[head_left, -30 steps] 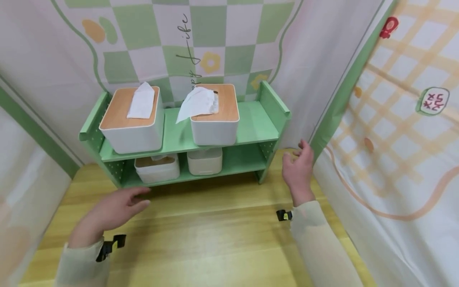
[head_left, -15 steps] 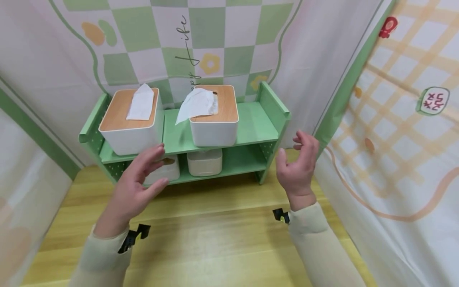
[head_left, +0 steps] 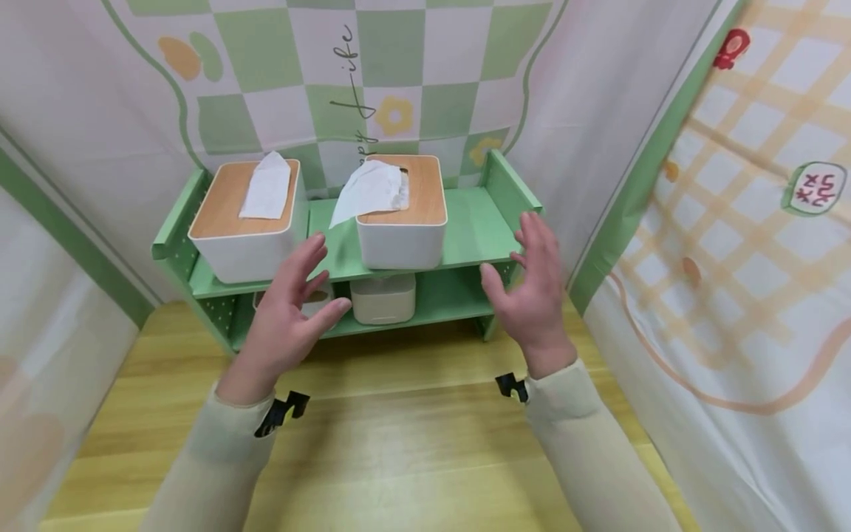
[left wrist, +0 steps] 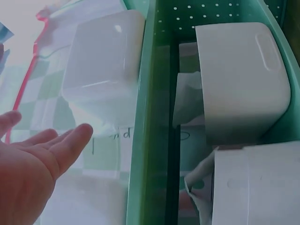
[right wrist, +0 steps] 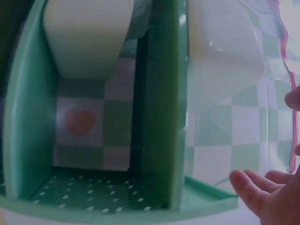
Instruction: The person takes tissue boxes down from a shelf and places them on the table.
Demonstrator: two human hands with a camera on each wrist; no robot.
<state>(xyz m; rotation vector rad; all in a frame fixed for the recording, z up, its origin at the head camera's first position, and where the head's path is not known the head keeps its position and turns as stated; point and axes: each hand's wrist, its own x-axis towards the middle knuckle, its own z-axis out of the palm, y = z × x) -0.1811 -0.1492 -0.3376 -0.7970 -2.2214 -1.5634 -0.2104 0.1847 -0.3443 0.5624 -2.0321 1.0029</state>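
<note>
My left hand [head_left: 286, 318] hovers before the left half of a green shelf [head_left: 465, 244]. Its fingers are spread from the thumb, with nothing held. My right hand [head_left: 532, 295] is raised at the shelf's right end, fingers loosely bent and holding nothing. On the upper board stand two white tissue boxes with wood-look lids: a left tissue box [head_left: 246, 258] and a right tissue box [head_left: 402, 247]. A tissue sticks out of each. Below are a cream box [head_left: 383, 301] and another box [head_left: 318, 304], largely hidden behind my left hand.
A checkered cloth [head_left: 388, 48] hangs behind the shelf, and a plaid-printed cloth [head_left: 744, 258] hangs at the right. The shelf stands on a yellow wood-grain surface [head_left: 399, 443]. The shelf's side panel [right wrist: 89, 192] is perforated in the right wrist view.
My left hand has risen and moved right, now covering most of the lower left box. My right hand has moved up and slightly left. The boxes have stayed in place.
</note>
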